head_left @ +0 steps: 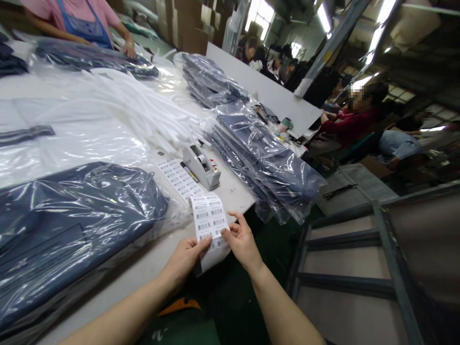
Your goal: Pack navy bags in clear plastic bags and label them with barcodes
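Note:
A white strip of barcode labels [208, 218] hangs over the table's front edge, its far part lying flat on the tabletop. My left hand [187, 256] pinches the strip's left side between thumb and fingers. On the right side, my right hand [242, 239] grips the same strip, thumb and index finger at a label. Just beyond the strip stand a grey tape dispenser [201, 167] and a black-and-yellow marker [189, 172]. Left of my hands lies a dark blue garment in a clear plastic bag [82, 225].
Stacked bagged garments [262, 153] overhang the table's right edge. White plastic strips [143, 105] lie across the table [143, 282]. A co-worker in a blue apron [84, 26] handles a bagged garment at the far side. A metal-framed rack [345, 282] stands at right.

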`<state>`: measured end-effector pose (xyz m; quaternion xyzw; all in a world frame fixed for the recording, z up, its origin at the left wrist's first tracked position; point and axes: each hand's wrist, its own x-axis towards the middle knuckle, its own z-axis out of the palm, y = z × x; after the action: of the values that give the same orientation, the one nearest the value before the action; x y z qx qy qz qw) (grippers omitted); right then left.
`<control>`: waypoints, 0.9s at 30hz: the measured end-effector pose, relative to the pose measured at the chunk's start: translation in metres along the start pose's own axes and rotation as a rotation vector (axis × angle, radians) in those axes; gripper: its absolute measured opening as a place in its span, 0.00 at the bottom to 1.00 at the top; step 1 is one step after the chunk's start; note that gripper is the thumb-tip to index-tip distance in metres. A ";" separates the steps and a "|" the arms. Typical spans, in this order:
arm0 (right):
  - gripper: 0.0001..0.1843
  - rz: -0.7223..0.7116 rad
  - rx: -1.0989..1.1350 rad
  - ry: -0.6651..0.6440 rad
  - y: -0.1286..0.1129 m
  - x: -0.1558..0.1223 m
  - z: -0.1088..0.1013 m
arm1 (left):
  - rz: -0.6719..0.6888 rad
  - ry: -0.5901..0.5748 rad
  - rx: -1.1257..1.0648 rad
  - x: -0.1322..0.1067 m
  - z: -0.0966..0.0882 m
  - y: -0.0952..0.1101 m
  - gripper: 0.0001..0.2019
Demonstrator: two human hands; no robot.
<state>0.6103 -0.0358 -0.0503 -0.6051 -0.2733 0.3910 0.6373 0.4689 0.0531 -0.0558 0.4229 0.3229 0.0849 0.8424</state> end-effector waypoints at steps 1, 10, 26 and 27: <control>0.27 -0.011 -0.011 -0.026 0.000 -0.004 -0.001 | 0.018 0.011 0.020 -0.001 -0.002 0.001 0.29; 0.10 -0.052 -0.268 -0.074 0.000 -0.014 0.002 | -0.034 -0.058 -0.293 -0.008 -0.009 0.011 0.25; 0.10 -0.691 -1.082 -0.228 -0.016 -0.022 -0.005 | -0.150 0.243 -0.361 -0.007 0.008 0.009 0.19; 0.09 -0.784 -1.129 -0.206 -0.017 -0.023 -0.005 | -0.133 0.260 -0.336 -0.008 0.009 0.010 0.18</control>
<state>0.6044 -0.0570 -0.0316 -0.6604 -0.6924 -0.0145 0.2902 0.4698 0.0503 -0.0408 0.2396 0.4374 0.1355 0.8561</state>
